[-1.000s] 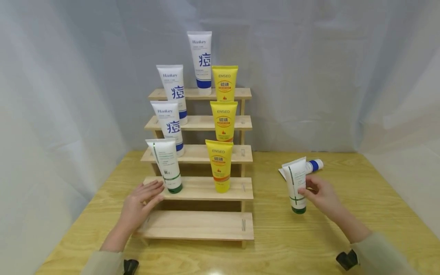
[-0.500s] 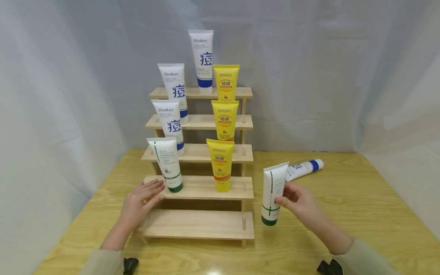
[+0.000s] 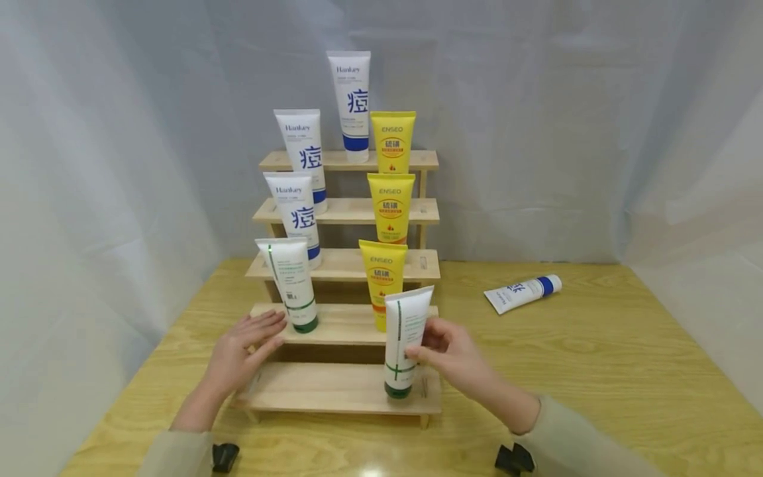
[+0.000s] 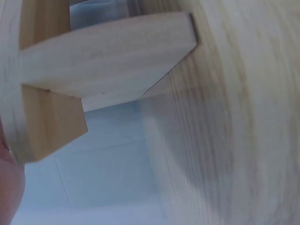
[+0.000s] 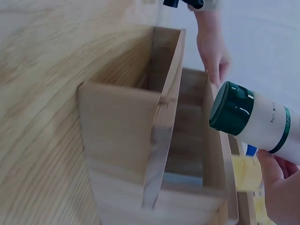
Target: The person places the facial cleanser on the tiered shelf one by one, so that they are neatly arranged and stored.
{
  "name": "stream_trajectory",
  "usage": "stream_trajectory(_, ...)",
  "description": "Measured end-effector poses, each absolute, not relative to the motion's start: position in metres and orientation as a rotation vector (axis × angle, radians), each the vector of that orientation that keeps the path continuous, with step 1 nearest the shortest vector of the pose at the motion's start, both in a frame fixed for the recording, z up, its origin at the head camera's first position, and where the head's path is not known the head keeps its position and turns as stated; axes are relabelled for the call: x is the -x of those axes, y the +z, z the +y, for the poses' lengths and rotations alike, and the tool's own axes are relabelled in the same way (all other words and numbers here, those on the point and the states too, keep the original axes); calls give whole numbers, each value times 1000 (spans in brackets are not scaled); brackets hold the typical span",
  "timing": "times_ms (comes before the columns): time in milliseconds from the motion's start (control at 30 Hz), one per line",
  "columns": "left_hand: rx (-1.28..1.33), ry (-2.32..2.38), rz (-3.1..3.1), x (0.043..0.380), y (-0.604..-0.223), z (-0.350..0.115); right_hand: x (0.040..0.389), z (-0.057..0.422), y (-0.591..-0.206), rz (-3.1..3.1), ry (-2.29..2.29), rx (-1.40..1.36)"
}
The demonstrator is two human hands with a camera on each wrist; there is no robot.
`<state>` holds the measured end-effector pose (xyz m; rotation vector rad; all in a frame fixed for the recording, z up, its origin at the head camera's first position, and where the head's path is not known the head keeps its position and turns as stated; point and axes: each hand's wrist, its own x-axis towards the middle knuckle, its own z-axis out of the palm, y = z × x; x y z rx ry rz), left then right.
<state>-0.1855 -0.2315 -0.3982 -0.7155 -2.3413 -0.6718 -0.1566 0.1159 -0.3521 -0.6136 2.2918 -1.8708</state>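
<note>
My right hand point(image 3: 456, 351) pinches a white squeeze tube with a green cap point(image 3: 407, 341), cap down and leaning slightly. In the head view it is in front of the right end of the bottom step; in the right wrist view its dark green cap point(image 5: 232, 108) hangs apart from the wood. My left hand point(image 3: 241, 348) rests on the left end of the wooden stepped rack point(image 3: 322, 391), fingers fairly straight, beside a matching white-green tube point(image 3: 289, 285) standing on the second step. Partly behind the held tube stands a yellow tube point(image 3: 381, 271).
White-blue tubes point(image 3: 293, 212) stand up the rack's left side, one point(image 3: 350, 99) on the top step. More yellow tubes point(image 3: 390, 205) line the right side. Another white-blue tube point(image 3: 523, 293) lies on the table point(image 3: 566, 358) at right. A pale curtain point(image 3: 536, 132) hangs behind.
The right hand has carried the white-green tube leftward from above the right of the table to the rack's bottom step, uncovering the lying white-blue tube. My left hand has stayed in place.
</note>
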Motion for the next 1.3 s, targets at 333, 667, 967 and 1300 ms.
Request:
stream_trajectory(333, 704, -668, -2362, 184, -396, -231, 159, 63, -351, 2249, -1845, 645)
stream_trajectory(667, 718, -664, -2323, 186, -399, -231, 161, 20, -349, 2263, -1835, 648)
stream_trajectory(967, 724, -655, -2265, 187, -398, -231, 166, -7, -357, 2323, -1869, 785)
stream_trajectory(1300, 752, -666, -2215, 187, -399, -231, 163, -23, -360, 2414, -1842, 886)
